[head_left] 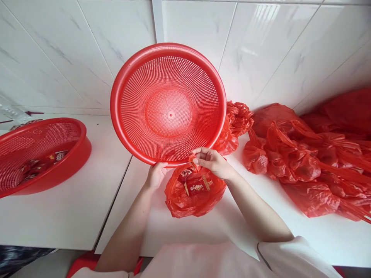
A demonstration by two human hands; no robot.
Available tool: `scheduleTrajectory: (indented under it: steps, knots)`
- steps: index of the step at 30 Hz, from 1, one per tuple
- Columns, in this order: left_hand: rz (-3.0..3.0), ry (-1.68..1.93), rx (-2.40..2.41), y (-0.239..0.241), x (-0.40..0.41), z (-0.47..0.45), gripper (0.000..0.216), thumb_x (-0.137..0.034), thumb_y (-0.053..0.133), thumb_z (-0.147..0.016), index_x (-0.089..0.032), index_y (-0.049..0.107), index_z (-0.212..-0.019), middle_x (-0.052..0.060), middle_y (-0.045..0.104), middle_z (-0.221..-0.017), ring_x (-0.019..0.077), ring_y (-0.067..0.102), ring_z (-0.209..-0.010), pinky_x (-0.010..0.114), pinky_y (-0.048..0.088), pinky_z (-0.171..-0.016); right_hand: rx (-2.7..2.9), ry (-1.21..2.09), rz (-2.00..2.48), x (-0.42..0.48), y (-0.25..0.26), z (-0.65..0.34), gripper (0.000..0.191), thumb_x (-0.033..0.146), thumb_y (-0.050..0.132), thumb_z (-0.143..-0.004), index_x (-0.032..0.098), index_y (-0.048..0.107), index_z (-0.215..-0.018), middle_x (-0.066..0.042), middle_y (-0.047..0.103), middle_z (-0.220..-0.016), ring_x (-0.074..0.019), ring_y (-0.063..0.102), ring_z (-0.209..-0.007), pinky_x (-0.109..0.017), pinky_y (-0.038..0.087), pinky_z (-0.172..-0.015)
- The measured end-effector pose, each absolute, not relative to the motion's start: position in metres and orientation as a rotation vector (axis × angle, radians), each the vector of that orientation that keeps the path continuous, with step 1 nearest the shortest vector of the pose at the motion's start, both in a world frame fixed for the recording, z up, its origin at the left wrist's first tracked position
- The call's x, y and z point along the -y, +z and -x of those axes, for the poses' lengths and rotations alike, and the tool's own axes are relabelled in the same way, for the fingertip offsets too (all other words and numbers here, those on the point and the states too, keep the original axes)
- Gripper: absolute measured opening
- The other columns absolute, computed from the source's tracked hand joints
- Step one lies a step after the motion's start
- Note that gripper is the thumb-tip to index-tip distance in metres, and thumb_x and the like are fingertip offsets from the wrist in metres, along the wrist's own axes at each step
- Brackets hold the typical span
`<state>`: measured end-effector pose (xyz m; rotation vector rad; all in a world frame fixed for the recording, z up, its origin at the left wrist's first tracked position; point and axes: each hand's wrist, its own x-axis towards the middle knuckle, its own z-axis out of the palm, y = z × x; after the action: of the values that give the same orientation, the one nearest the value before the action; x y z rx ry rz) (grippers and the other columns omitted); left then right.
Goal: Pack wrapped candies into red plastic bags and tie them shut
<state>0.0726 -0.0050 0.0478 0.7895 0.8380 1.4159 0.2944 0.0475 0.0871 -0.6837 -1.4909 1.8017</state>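
Observation:
A large red plastic colander (171,114) is tipped up toward me, its inside bare of contents. My left hand (156,174) grips its near rim, the thumb lying over the edge and the fingers out of sight beneath. My right hand (211,162) is closed in a pinch at the rim's near right side, on a gathered bit of a thin red plastic bag (176,199). The bag lies open on the table under the colander. Red wrapped packets (198,186) with gold ends and white print show in its mouth.
A second red colander (66,170) with several red packets (39,166) in it stands at the left. Filled red plastic bags (307,162) are heaped at the right, and more crumpled red plastic (239,119) lies behind. White tiles (261,50) back the white table (139,227).

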Motion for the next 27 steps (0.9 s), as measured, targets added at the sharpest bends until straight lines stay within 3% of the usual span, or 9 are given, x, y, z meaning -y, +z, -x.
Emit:
scheduleTrajectory:
  steps: [8,14,17,21,24,27]
  knots:
    - [-0.806,1.416,-0.824,0.044,0.005,-0.074,0.032,-0.016,0.055,-0.08,-0.013,0.07,-0.108,0.013,0.069,-0.118,0.0326,0.061,-0.114,0.052,0.045,-0.102,1.554,1.732,0.698,-0.044,0.09,-0.298,0.035,0.029,0.075,-0.078,0.021,0.055,-0.106,0.001,0.066,-0.08,-0.0095,0.06,-0.067,-0.023,0.047,-0.063]
    - [-0.818,1.437,-0.807,0.041,0.004,-0.072,0.035,-0.016,0.055,-0.08,-0.015,0.068,-0.113,0.012,0.067,-0.122,0.0325,0.058,-0.119,0.054,0.044,-0.103,1.976,1.554,0.764,-0.046,0.104,-0.314,0.024,0.04,0.069,-0.083,0.017,0.067,-0.089,-0.004,0.071,-0.081,-0.0146,0.065,-0.07,-0.028,0.052,-0.067]
    - [-0.806,1.448,-0.815,0.042,0.003,-0.073,0.034,-0.016,0.055,-0.08,-0.016,0.068,-0.112,0.012,0.066,-0.123,0.0322,0.059,-0.118,0.054,0.044,-0.103,2.271,1.213,0.851,-0.046,0.113,-0.323,0.025,0.041,0.057,-0.091,0.022,0.071,-0.098,-0.005,0.073,-0.099,-0.0192,0.068,-0.088,-0.033,0.053,-0.082]
    - [-0.743,1.472,-0.845,0.043,0.004,-0.076,0.031,-0.018,0.054,-0.078,-0.013,0.069,-0.104,0.013,0.069,-0.116,0.0331,0.061,-0.114,0.054,0.046,-0.1,2.294,0.864,1.024,-0.049,0.109,-0.331,0.031,0.031,0.047,-0.095,0.027,0.061,-0.123,-0.005,0.072,-0.101,-0.0213,0.069,-0.089,-0.036,0.054,-0.08]
    - [-0.705,1.461,-0.871,0.046,0.004,-0.076,0.03,-0.02,0.052,-0.077,-0.01,0.07,-0.099,0.014,0.072,-0.106,0.0339,0.064,-0.109,0.054,0.048,-0.098,2.265,0.755,1.093,-0.053,0.101,-0.332,0.05,0.02,0.049,-0.091,0.03,0.043,-0.141,-0.007,0.069,-0.109,-0.0229,0.069,-0.093,-0.039,0.054,-0.081]
    - [-0.721,1.408,-0.854,0.051,0.006,-0.074,0.033,-0.021,0.051,-0.078,-0.012,0.071,-0.102,0.013,0.072,-0.109,0.034,0.065,-0.108,0.054,0.049,-0.097,2.19,0.58,1.113,-0.055,0.098,-0.329,0.052,0.019,0.055,-0.086,0.029,0.046,-0.136,-0.01,0.061,-0.12,-0.0246,0.066,-0.097,-0.041,0.053,-0.084]
